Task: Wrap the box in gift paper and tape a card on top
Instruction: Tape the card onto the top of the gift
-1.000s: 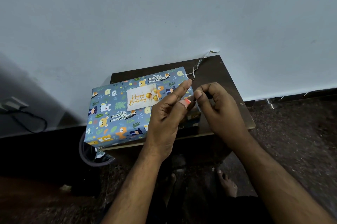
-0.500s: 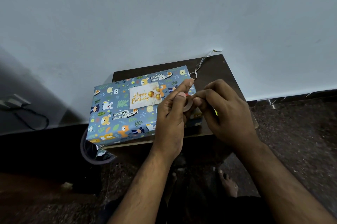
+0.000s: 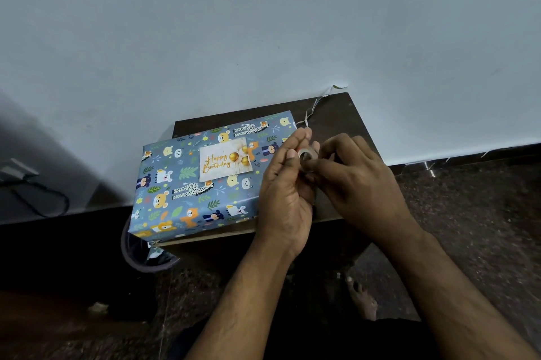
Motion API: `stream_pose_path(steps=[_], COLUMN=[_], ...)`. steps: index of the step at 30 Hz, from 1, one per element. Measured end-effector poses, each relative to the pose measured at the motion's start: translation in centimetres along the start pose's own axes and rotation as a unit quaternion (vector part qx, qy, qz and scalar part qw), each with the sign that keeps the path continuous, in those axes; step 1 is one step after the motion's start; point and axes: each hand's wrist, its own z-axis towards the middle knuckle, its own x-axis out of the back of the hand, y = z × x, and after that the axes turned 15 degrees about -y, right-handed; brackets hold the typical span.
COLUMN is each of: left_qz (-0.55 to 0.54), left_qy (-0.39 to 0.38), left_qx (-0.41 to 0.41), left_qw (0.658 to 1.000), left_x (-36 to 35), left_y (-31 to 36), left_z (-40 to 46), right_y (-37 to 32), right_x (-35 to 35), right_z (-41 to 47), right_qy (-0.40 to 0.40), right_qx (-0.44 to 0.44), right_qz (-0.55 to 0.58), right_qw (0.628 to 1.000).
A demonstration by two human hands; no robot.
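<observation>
Both hands meet over the right end of the wrapped box (image 3: 202, 181), and between them sits a small tape roll (image 3: 306, 156). Half a second ago the roll was mostly hidden behind the left thumb; it now shows as a pale ring with its hole facing the camera. Fingers (image 3: 301, 137) of the left hand (image 3: 285, 184) stand nearly straight, together, with the thumb pressed at the roll's left edge. Curled around the roll from the right, the right hand (image 3: 363, 181) pinches it with thumb and forefinger. Each forearm rises from the bottom edge, the two converging at the roll. A "Happy Birthday" card (image 3: 224, 159) lies flat on top of the box. Resting on a dark counter (image 3: 339, 116) against the wall, the box has a thin ribbon strip (image 3: 314, 104) curling behind it.
</observation>
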Motion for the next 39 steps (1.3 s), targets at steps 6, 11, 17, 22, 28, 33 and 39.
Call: stream_pose_path(steps=[6,11,17,22,28,33,39], left_qz=[0.094,0.164,0.217,0.269,0.29,0.289,0.25], left_qy=[-0.072,-0.088,-0.096,-0.094,-0.086,-0.079,-0.07], left_qx=[-0.035,-0.032,-0.023,-0.048,-0.058,-0.061,-0.069], left_qw=[0.992,0.982,0.971,0.957,0.951,0.952,0.963], left_x=[0.4,0.5,0.2,0.5,0.8,1.2,1.2], left_y=[-0.2,0.2,0.6,1.1,1.7,2.3,2.8], left_z=[-0.8,-0.7,-1.4,-1.6,-1.6,-1.8,-1.7], right_y=[2.4,3.4,3.2,2.4,-0.9,-1.3,-2.3], right_x=[0.2,0.1,-0.2,-0.1,1.0,0.3,0.2], right_z=[-0.5,-1.0,-0.9,-0.2,1.2,1.3,2.0], right_qy=[-0.019,-0.173,-0.234,-0.047,-0.03,-0.007,0.035], right_qx=[-0.126,-0.202,-0.233,-0.227,-0.16,-0.164,-0.169], right_qz=[-0.012,-0.042,-0.021,0.151,0.47,0.519,0.551], right_qw=[0.992,0.963,0.944,0.961,0.867,0.839,0.817])
